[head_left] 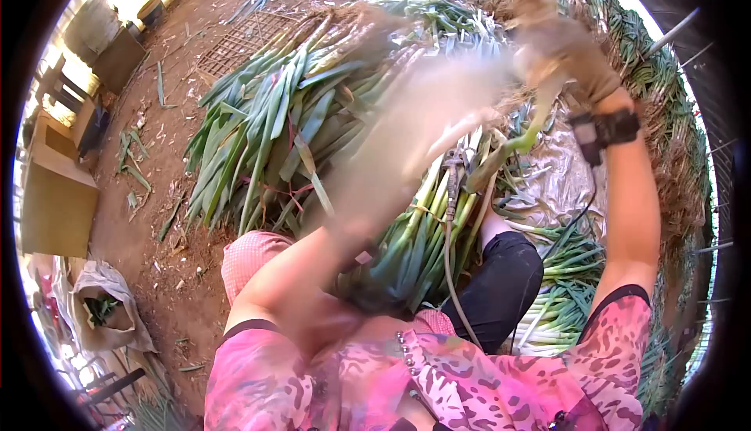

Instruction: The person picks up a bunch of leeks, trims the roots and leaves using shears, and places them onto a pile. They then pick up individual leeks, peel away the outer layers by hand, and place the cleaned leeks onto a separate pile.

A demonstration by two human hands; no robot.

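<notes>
My right hand (567, 52), in a tan work glove with a dark strap at the wrist, is raised at the upper right. Its fingers are closed on a green onion (541, 110), whose stalk bends down and left below the glove. My left hand (481, 83) reaches up beside it, smeared by motion, so its fingers cannot be made out. Between my legs lies a bundle of green onions (418, 247). Across it rests a dark rod-like nozzle (452, 184) on a thin grey hose (448, 263).
A large heap of untrimmed green onions (270, 134) lies on the dirt floor at left, near a rusty wire grid (235, 44). Trimmed onions (551, 306) lie at right, beside plastic sheeting (559, 188). More stand stacked along the right wall. Cardboard boxes (55, 208) and a sack (117, 306) stand far left.
</notes>
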